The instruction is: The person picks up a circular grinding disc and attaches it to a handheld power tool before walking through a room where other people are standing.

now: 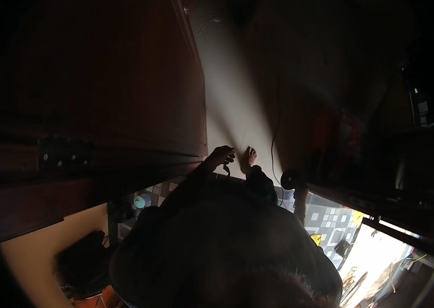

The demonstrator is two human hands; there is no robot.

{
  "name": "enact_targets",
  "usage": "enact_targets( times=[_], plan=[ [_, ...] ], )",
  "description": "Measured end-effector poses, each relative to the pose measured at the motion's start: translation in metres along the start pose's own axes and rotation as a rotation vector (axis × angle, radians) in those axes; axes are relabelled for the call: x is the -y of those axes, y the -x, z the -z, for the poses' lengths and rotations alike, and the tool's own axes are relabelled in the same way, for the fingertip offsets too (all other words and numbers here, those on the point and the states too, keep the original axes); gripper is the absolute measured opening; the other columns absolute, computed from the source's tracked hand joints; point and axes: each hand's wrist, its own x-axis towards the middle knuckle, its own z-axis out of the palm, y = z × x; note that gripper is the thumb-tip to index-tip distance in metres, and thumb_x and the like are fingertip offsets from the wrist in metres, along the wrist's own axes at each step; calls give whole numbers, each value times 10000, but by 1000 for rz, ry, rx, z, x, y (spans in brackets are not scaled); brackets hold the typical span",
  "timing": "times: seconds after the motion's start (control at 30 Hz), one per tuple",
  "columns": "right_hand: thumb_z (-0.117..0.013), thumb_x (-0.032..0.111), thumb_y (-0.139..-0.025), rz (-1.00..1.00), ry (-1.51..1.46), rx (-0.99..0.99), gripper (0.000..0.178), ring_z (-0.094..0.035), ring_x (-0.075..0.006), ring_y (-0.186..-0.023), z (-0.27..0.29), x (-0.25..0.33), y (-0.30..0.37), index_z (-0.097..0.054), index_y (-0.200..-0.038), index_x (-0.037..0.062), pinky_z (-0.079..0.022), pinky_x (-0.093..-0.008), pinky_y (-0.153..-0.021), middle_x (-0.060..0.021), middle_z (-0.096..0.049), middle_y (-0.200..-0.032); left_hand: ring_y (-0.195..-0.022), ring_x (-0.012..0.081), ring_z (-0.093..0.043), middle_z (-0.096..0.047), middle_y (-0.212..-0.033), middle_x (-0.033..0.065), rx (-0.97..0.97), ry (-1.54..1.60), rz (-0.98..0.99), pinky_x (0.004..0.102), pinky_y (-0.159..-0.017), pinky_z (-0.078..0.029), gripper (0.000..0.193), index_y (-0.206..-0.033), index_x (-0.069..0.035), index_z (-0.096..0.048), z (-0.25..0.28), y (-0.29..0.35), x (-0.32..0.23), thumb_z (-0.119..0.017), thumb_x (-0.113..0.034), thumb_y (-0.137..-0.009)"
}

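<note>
My left hand [222, 155] is beside the free edge of a dark reddish-brown door [134, 77], its fingers curled. A small greyish strip [226, 169] hangs just below those fingers; whether they hold it is hard to make out in the dimness. On the other side, my right hand [300, 192] is lowered by my side, mostly in shadow, at a round black object [288, 179]. A thin dark cable [274, 138] runs down close to that object. Its kind does not show.
One bare foot [251, 156] stands on the pale floor [227, 92], where a band of light falls. Patterned grey tiles [324, 218] lie behind me, with a bright doorway [373, 256] at lower right. A metal hinge [65, 157] is on the door's side. Dark furniture [381, 169] fills the right.
</note>
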Motion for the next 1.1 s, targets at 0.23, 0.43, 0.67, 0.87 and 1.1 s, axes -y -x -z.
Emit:
enact_targets(
  times=[0.23,0.43,0.67,0.87,1.1],
  plan=[
    [-612,301,-870,159,45,309,266,-627,-331,-751,38,36,-348,-643,-784,51,-473,-430,-636,-129,-635,-744,-958,253,-661,-654,-1065,125,-129,346,-130,372,-826,-533,325,-1176,-46,-585,67,-82,-93,-525,-265,-943],
    [-602,437,-875,52,-306,385,412,-629,-328,-756,52,88,-575,-653,-769,42,-460,-436,-648,-134,-643,-743,-987,246,-661,-652,-1109,104,-306,326,-229,357,-834,-523,343,-1208,-60,-569,113,-157,-199,-520,-276,-947],
    [-704,297,-776,-153,-512,360,286,-581,-181,-656,-52,20,-701,-637,-770,19,-436,-379,-625,-86,-616,-682,-900,215,-664,-672,-984,80,-391,304,-109,349,-799,-523,332,-1099,-90,-611,193,-315,-330,-591,-361,-907],
    [-648,401,-775,-694,-580,536,402,-641,-297,-738,-97,24,-706,-662,-833,4,-472,-433,-689,-142,-667,-780,-789,160,-651,-652,-867,42,-421,189,-88,284,-719,-528,302,-933,-91,-601,254,-469,-517,-636,-389,-893],
    [-680,299,-767,-781,-378,593,316,-650,-297,-733,-144,39,-750,-662,-829,-10,-484,-415,-677,-137,-670,-748,-838,178,-649,-647,-941,66,-202,13,-171,325,-765,-518,310,-1062,-63,-601,245,-665,-697,-581,-344,-932]
  ],
)
